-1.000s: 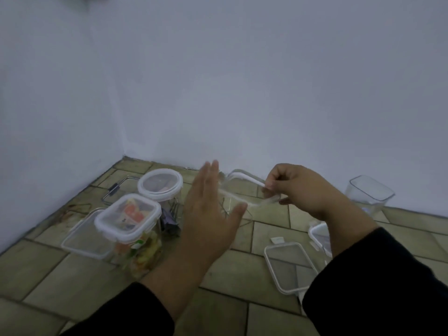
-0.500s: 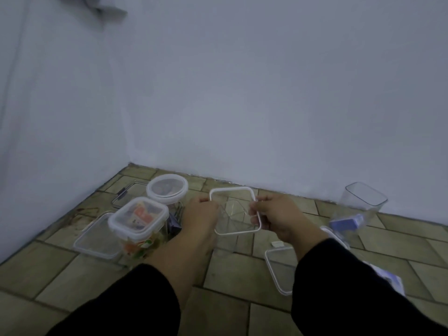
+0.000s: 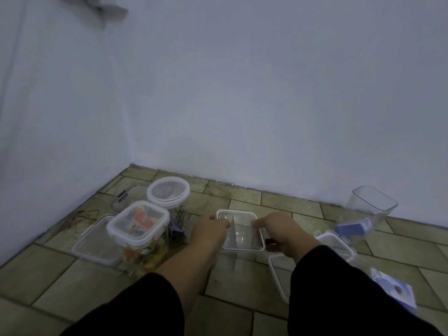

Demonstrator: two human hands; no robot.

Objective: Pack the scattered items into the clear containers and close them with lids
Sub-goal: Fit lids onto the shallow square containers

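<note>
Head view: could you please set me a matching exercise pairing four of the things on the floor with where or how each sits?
Things:
1. round-lidded container
2. middle container
3. lidless container
4. blue box

Places or states:
A. open at the top, at the far right
B. held at its rim by the left grip and the right grip
C. lying at the bottom right
D. closed, just behind the container of colourful items

Pairs: 1-D, 2-B, 3-A, 4-C.
</note>
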